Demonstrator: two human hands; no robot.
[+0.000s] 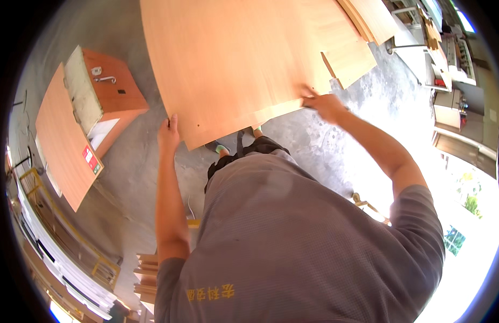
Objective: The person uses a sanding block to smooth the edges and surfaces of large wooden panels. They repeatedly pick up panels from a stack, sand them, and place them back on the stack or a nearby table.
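A large light-brown wooden panel (pixel 233 59) spreads out in front of me, its near edge close to my legs. At its near left corner my left hand (pixel 169 135) is closed on the side edge, with fingertips over the top and the rest hidden. Farther right, my right hand (pixel 326 106) grips the near edge, and its fingers reach onto the top face, slightly blurred. Something dark shows under those fingers, too small to name. A small dark hole marks the panel near the left corner. Right of the right hand, a narrow slot separates a smaller board section (pixel 349 59).
On the left stands an orange-brown cabinet (pixel 117 81) with a handle, its wide door (pixel 66 140) swung out. More boards (pixel 370 19) lie at the far right. Stacked wood pieces (pixel 146 280) stand behind me on the left. A yellow metal frame (pixel 101 269) is at the lower left.
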